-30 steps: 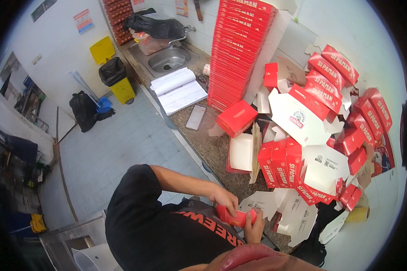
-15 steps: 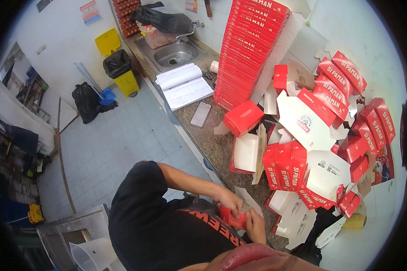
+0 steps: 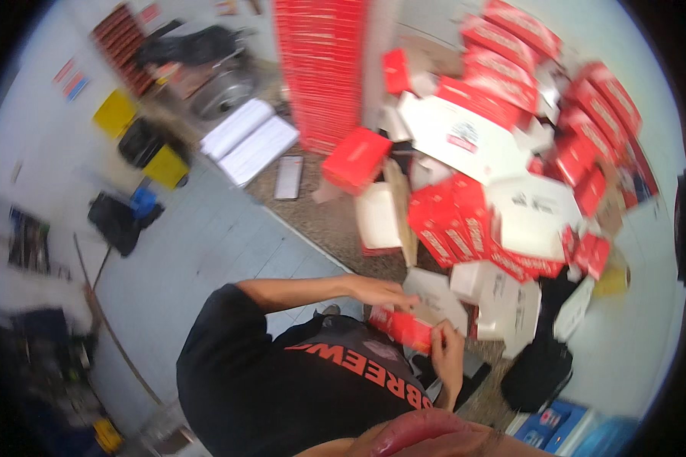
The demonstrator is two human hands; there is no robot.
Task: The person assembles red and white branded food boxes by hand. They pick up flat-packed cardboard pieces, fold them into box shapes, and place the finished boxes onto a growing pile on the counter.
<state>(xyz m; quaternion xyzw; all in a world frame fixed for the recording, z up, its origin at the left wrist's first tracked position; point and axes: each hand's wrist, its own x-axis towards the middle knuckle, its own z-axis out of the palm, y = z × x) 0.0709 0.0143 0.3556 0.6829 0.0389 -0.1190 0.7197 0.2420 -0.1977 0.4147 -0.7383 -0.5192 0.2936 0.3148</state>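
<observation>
A red and white cardboard food box point(image 3: 410, 329) is held in front of my chest at the counter's edge. My right hand point(image 3: 448, 346) grips its right end, thumb and fingers closed on the cardboard. With fingers stretched out together, my left hand point(image 3: 381, 293) lies along the upper edge of the box. A white panel with grey print point(image 3: 443, 293) shows just beyond the box; whether it belongs to this box I cannot tell. Motion blurs the finger details.
Folded red boxes point(image 3: 450, 217) and white open ones crowd the counter's right side. A tall stack of red cartons point(image 3: 320, 76) stands at the back, near an open notebook point(image 3: 248, 141), a phone point(image 3: 288, 177) and a sink point(image 3: 222, 93). A black bag point(image 3: 537, 377) lies lower right.
The view has swung, so the counter sits further left and higher. My left fingers have straightened from bent on the box to stretched along it. The right hand still holds the box.
</observation>
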